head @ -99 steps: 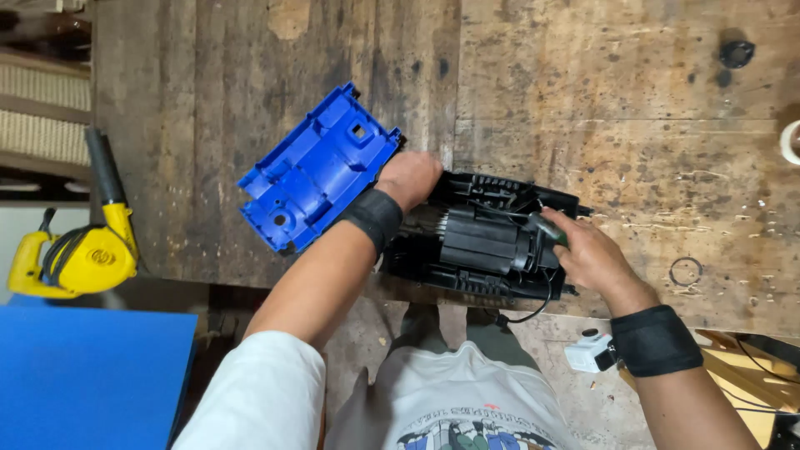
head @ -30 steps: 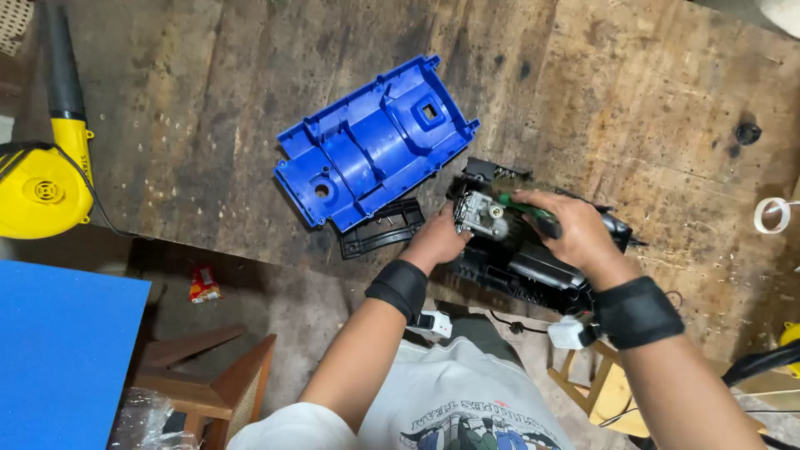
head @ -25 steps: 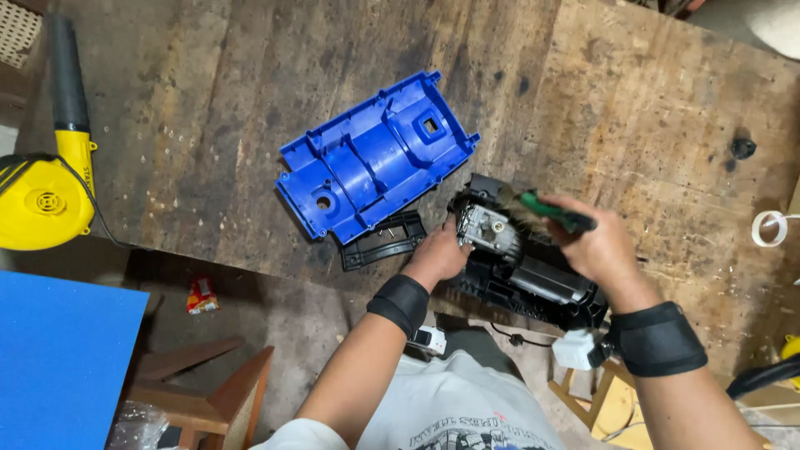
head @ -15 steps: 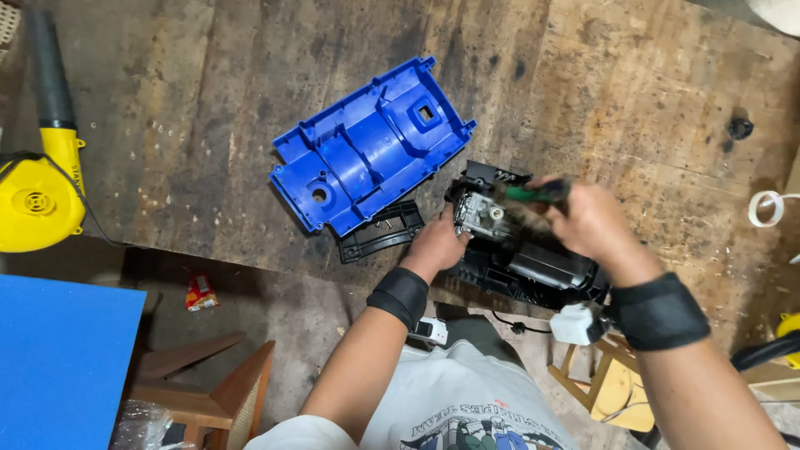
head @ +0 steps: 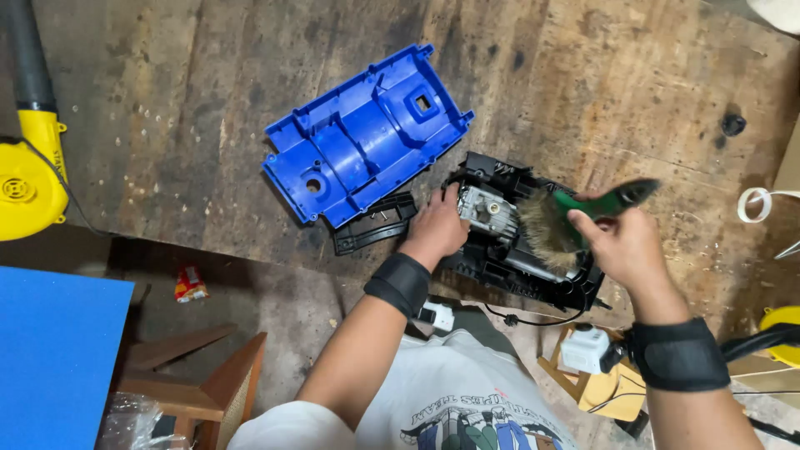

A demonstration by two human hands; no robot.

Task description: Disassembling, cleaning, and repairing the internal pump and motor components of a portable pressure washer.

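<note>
An opened black machine body point(head: 500, 258) with a grey metal pump part point(head: 486, 208) lies near the front edge of the worn wooden workbench point(head: 208, 125). My left hand point(head: 437, 227) presses on its left end, fingers touching the grey part. My right hand point(head: 623, 243) grips a green-handled brush point(head: 575, 215), its brown bristles resting on the machine's middle. A blue plastic housing shell point(head: 367, 137) lies inside-up to the left, apart from both hands. A black plastic piece point(head: 373, 225) sits under its near corner.
A yellow blower point(head: 29, 167) with a black nozzle lies at the bench's left end. A blue panel point(head: 54, 354) and wooden stool parts point(head: 192, 375) are below left. A white roll of tape point(head: 754, 204) sits far right. A small white device point(head: 587, 348) rests on a wooden stand.
My right hand has lifted and swung the brush to the right, bristles now spread over the machine's middle. My left hand stays on the grey part. The view has shifted slightly.
</note>
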